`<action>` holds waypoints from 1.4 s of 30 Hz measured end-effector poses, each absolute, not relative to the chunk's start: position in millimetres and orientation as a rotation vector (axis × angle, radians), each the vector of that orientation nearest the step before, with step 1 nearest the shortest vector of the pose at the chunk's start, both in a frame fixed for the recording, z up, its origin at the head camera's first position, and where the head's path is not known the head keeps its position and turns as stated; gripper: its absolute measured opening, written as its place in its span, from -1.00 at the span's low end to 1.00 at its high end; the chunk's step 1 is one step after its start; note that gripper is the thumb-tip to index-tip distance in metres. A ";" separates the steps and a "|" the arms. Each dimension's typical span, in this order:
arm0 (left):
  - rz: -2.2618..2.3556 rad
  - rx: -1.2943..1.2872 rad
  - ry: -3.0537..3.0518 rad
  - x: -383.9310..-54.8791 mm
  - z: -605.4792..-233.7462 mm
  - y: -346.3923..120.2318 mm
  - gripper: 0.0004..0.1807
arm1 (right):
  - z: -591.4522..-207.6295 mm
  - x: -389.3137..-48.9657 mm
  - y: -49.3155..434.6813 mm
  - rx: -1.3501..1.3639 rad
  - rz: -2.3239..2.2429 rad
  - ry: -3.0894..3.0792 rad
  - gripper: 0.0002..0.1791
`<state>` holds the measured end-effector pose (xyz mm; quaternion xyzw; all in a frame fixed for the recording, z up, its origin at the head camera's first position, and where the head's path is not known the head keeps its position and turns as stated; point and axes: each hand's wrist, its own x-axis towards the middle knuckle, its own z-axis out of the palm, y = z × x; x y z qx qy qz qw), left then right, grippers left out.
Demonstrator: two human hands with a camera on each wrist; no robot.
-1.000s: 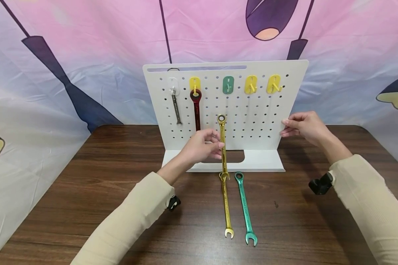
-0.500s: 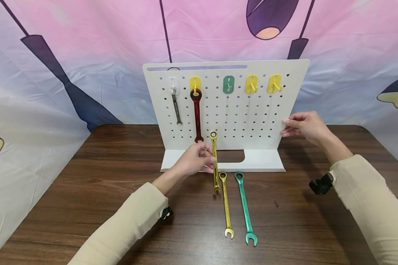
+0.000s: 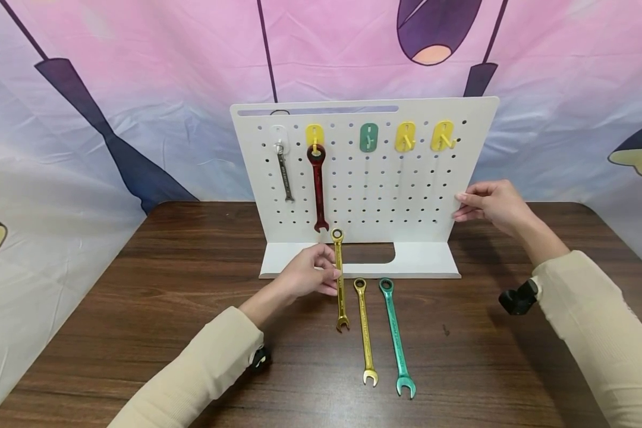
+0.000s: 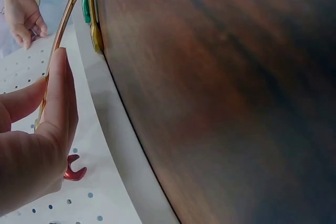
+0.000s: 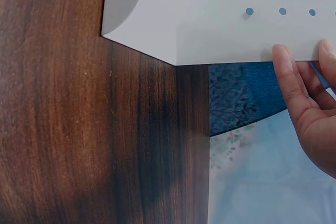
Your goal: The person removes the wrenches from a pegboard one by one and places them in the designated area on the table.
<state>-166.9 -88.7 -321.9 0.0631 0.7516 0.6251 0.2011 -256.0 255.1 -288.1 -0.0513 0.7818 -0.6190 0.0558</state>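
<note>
Between thumb and fingers my left hand [image 3: 306,274] pinches a gold ratcheting combination wrench [image 3: 340,300], ring end up and open jaw down, in front of the white pegboard's [image 3: 406,199] base. The left wrist view shows its thin shaft [image 4: 61,27] edge-on, thumb on one side. My right hand [image 3: 496,205] grips the right edge of the board; in the right wrist view its fingertips [image 5: 282,56] lie at that edge. On the table just right of the held wrench lie a second gold wrench [image 3: 366,333] and a green wrench [image 3: 396,336].
A small silver wrench [image 3: 285,175] hangs from a white hook, and a dark red wrench [image 3: 318,187] from a yellow one. Farther right are a green hook [image 3: 368,137] and two yellow hooks [image 3: 405,137]. The brown table [image 3: 166,297] meets a patterned cloth [image 3: 139,119] behind.
My left hand has come down and left with the gold wrench, from in front of the board's holes to beside the lying gold wrench. The right hand stays on the board's edge.
</note>
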 end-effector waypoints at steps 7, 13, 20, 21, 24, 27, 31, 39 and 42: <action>1.745 0.162 2.062 -164.1 -326.4 -91.4 -0.82 | -287.5 -254.0 256.1 -0.154 -1.907 2.343 -0.84; 1.740 0.144 2.024 -160.7 -330.8 -93.3 -0.82 | -287.7 -254.6 255.8 -0.155 -1.897 2.346 -0.83; 1.725 0.103 1.997 -157.0 -332.6 -94.1 -0.81 | -288.3 -255.3 255.1 -0.150 -1.891 2.355 -0.84; 1.722 0.099 1.993 -156.2 -332.9 -94.2 -0.81 | -288.4 -255.4 255.0 -0.151 -1.890 2.355 -0.84; 1.712 0.093 1.978 -153.9 -334.0 -94.4 -0.81 | -288.4 -255.4 254.9 -0.152 -1.892 2.352 -0.83; 1.695 0.084 1.967 -151.6 -335.2 -94.6 -0.81 | -288.4 -255.8 254.6 -0.147 -1.898 2.347 -0.83; 1.671 0.062 1.958 -148.0 -336.1 -94.2 -0.83 | -288.2 -255.6 255.0 -0.145 -1.903 2.342 -0.83; 1.616 0.069 1.968 -139.9 -337.5 -93.7 -0.84 | -288.3 -255.9 254.8 -0.131 -1.882 2.375 -0.82; 1.627 0.085 1.947 -137.8 -338.9 -94.1 -0.85 | -288.3 -255.8 254.6 -0.133 -1.865 2.395 -0.80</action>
